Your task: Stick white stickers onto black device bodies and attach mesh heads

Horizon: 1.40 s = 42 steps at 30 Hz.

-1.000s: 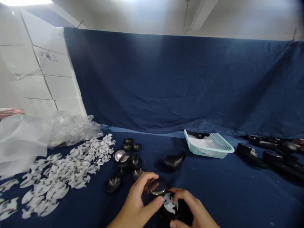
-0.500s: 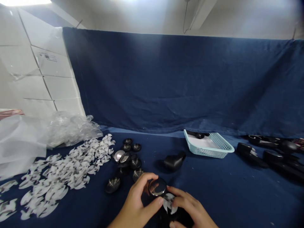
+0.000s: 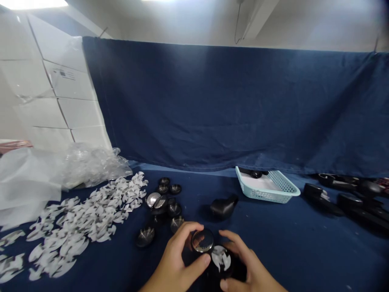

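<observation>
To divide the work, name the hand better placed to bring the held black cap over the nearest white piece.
Probably the left hand: it pinches the cap, close beside the white piece, while the right hand flanks that piece.

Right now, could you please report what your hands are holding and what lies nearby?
Left hand gripping round black cap; right hand around dark piece with white insert; black part just beyond.

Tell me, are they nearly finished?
Doesn't look like it. Done: a white piece seems set in a dark part beside the right hand. In hand: the left hand holds a round black cap. Left: loose white pieces and black cups.
</observation>
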{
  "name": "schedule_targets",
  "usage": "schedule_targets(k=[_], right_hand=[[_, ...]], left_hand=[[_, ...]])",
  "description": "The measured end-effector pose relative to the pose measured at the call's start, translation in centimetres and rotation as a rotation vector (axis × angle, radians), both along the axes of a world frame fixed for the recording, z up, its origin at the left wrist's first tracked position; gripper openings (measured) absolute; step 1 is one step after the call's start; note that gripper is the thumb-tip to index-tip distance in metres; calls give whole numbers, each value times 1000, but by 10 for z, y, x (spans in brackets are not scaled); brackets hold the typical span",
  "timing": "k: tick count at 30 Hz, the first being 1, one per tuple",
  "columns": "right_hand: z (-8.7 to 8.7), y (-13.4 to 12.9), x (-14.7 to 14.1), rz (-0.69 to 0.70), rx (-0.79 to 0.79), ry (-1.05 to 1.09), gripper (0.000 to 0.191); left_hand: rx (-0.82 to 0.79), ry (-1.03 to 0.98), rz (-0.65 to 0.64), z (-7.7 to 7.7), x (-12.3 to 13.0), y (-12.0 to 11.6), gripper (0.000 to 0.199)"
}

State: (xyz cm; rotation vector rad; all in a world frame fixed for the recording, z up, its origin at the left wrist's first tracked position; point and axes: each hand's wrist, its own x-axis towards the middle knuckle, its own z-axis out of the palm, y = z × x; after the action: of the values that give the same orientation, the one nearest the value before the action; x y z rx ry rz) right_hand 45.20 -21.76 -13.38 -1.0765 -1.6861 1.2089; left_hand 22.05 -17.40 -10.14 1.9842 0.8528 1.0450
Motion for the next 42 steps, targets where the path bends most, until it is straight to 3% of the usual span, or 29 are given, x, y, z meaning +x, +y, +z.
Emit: schedule_targets(k=[8, 16, 21, 26, 31, 37, 42], right_hand=[[-1, 7, 5, -190, -80, 211, 73], [10, 8, 2, -141, -145, 241, 66], [4, 7, 4, -123, -113, 213, 67], [-4, 5, 1, -91, 5, 34, 81], [2, 3, -8, -41, 12, 1, 88], [1, 3, -7, -74, 7, -107, 92], [-2, 4, -6, -21, 38, 7, 97]], left_hand=[[-9, -12, 21, 4, 0, 0, 38], [-41, -13, 7, 1, 0, 1, 38], [-95, -21, -33, -2, -1, 1, 38], [-60, 19, -192, -3, 3, -1, 44], [32, 5, -380, -10, 11, 1, 57], [53, -26, -381, -12, 15, 3, 56], [30, -27, -269, -6, 9, -1, 49]])
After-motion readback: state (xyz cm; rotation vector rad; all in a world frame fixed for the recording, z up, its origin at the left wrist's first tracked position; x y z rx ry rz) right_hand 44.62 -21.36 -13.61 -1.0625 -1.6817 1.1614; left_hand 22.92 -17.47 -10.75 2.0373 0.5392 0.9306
